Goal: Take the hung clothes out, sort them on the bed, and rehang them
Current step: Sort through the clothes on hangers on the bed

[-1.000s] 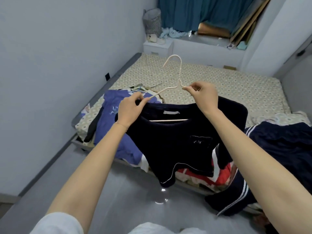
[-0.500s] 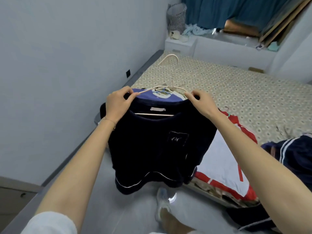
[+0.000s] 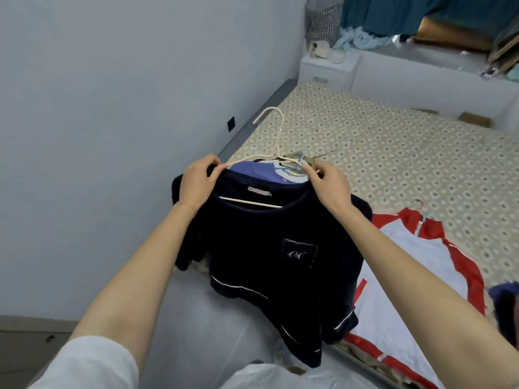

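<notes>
Head view, single frame.

- Left hand (image 3: 196, 183): fingers curled, pinching the left shoulder of a dark navy top (image 3: 266, 248) together with the left arm of a white wire hanger (image 3: 250, 202).
- Right hand (image 3: 328, 186): fingers curled likewise, pinching the right shoulder of the top against the hanger's right arm.
- Hanger sits inside the collar, with its bottom bar visible through the neck opening and its hook standing up and tilted slightly left.
- Top: held in the air over the near left corner of the bed (image 3: 393, 164). Chest pocket with pale embroidery faces the camera, and there is white piping along the hem and cuffs. The hem hangs past the bed's near edge, over the grey floor (image 3: 174, 318).
- Behind the collar, near the bed's left edge, lies a purple-blue garment (image 3: 261, 174), mostly hidden.
- A red-and-white garment (image 3: 407, 276) is spread flat along the near edge, just right of the top, which overlaps its left side.
- Beyond the far edge are a mesh basket (image 3: 323, 21) and a teal curtain (image 3: 393, 12).
</notes>
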A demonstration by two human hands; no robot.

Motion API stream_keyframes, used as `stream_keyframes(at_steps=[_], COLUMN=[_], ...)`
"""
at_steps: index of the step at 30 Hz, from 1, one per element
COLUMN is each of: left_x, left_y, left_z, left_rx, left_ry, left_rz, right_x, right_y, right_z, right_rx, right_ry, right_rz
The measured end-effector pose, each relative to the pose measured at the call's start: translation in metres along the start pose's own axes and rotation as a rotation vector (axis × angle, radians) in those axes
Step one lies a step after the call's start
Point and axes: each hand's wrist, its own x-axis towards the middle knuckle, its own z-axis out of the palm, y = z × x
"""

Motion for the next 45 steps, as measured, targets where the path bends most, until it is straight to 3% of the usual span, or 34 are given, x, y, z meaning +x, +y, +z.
stream_keyframes(at_steps=[13,22,33,39,45], left_x=[0.172,0.243,0.269,0.259,0.246], left_y=[-0.066,-0.144,-0.207,-0.202,-0.145], left_z=[0.104,0.237,0.357,0.362,0.355], left_rx=[-0.015,0.028,0.15,0.146,0.262], left_ry=[-0.075,-0.287,-0.36,-0.398,-0.484], left_rz=[0.071,0.05,0.132,0.209,0.302], right_x=[0.136,0.215,0.252,0.228,0.193], right_y=[0.024,0.121,0.221,0.22,0.217], right_z=[0.067,0.151,0.227,0.218,0.173], right_rx=[0.001,-0.084,-0.199,-0.358,-0.493], right_ry=[0.097,0.003,0.001,-0.134,-0.144], right_rz=[0.209,0.388,0.472,0.428,0.441])
